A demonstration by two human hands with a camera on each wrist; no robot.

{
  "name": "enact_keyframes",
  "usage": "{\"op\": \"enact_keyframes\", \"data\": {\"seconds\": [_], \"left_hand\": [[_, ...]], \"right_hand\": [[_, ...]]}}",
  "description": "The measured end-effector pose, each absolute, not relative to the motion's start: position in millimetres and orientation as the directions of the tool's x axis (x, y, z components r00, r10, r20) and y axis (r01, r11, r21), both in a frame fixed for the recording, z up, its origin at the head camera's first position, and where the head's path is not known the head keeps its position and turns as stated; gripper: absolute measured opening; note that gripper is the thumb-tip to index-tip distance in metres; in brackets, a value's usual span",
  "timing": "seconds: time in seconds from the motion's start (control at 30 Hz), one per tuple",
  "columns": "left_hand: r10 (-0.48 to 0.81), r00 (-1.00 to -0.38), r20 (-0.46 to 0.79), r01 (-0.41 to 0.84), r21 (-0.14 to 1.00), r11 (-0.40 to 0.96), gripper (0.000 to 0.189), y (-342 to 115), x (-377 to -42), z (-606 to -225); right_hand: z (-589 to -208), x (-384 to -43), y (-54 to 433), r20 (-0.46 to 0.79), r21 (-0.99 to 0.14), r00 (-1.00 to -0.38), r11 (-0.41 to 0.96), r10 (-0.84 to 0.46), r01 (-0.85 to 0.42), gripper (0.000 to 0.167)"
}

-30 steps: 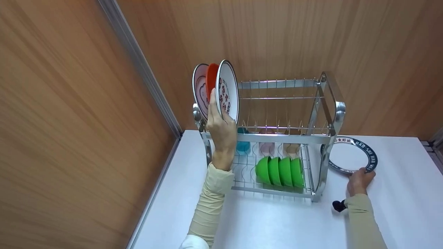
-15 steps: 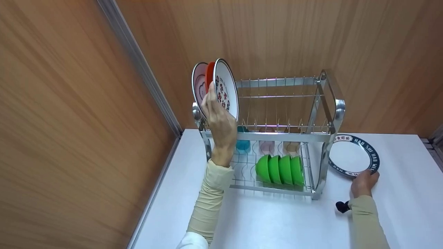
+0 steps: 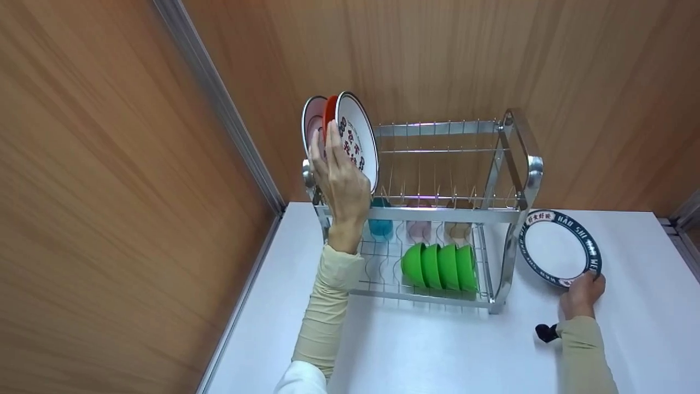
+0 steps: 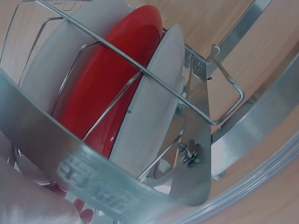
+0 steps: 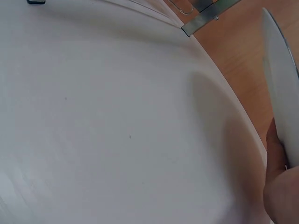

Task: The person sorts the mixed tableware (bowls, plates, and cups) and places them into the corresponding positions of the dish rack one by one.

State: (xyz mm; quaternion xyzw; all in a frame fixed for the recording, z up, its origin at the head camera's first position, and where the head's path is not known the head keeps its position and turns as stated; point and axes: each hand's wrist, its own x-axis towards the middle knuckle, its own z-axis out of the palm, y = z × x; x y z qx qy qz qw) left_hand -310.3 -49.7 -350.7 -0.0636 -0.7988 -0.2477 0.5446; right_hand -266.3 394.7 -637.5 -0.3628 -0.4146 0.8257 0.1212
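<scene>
At the upper left of the rack, my left hand reaches up with straight fingers against the edges of the upright plates. Nearest its palm side stands a white plate with red flowers. A red plate is in the middle, and a pinkish plate with a dark rim leans at the far left. My right hand pinches the lower right rim of a white plate with a blue lettered border. That plate shows edge-on in the right wrist view, held above the table.
The two-tier metal dish rack stands against the wooden back wall. Its lower tier holds several green bowls and a teal cup, a pink cup and a tan cup. A white table lies in front.
My left hand has loosened from the flowered plate, its fingers shifting left and straightening. My right hand has drawn the blue-bordered plate slightly toward me and to the right.
</scene>
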Motion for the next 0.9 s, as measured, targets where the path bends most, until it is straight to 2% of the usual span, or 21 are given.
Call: {"op": "enact_keyframes", "data": {"seconds": [0.23,0.4,0.7,0.9], "left_hand": [[-0.134,-0.406,0.904,0.304,0.272,0.913,0.068,-57,-312,-350],[-0.133,-0.416,0.900,0.306,0.276,0.911,0.069,-60,-312,-352],[-0.210,-0.355,0.911,0.425,0.357,0.832,0.061,-60,-300,-359],[-0.275,-0.330,0.903,0.489,0.413,0.769,0.059,-57,-288,-366]], "right_hand": [[-640,-263,402,-0.524,-0.755,-0.674,-0.651,0.522,0.083,0.051],[-642,-258,407,-0.548,-0.736,-0.661,-0.671,0.513,0.090,0.051],[-645,-244,413,-0.538,-0.747,-0.666,-0.658,0.517,0.093,0.033],[-646,-240,417,-0.534,-0.759,-0.666,-0.642,0.520,0.108,0.028]]}}
